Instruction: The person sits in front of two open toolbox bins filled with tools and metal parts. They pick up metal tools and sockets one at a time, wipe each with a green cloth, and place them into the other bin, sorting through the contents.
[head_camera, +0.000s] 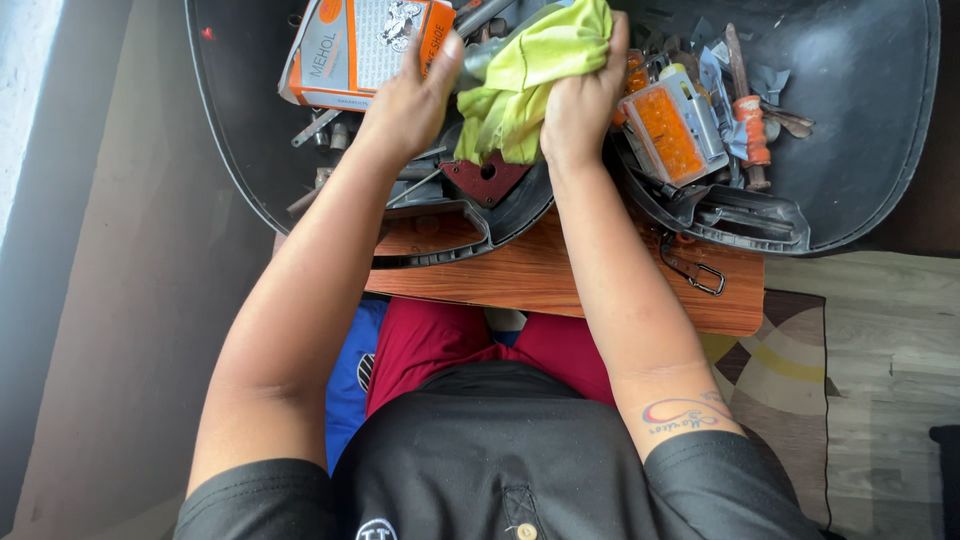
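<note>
Both fists closed: left hand (408, 100) and right hand (583, 100) gripping yellow-green cloth (530, 75), above cluttered black toolbox (860, 110).

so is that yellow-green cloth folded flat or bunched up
Bunched up: the yellow-green cloth hangs in loose creases, gripped by the right hand over the black tool tray.

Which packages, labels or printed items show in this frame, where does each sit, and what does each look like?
Cardboard box: top left of the black tub, under the left hand; flat, rectangular, orange and grey with a white printed panel.
Orange plastic case: just right of the right hand, which grips a yellow-green cloth; small, rectangular, translucent orange with a grey edge.
No signs or screens.
</note>
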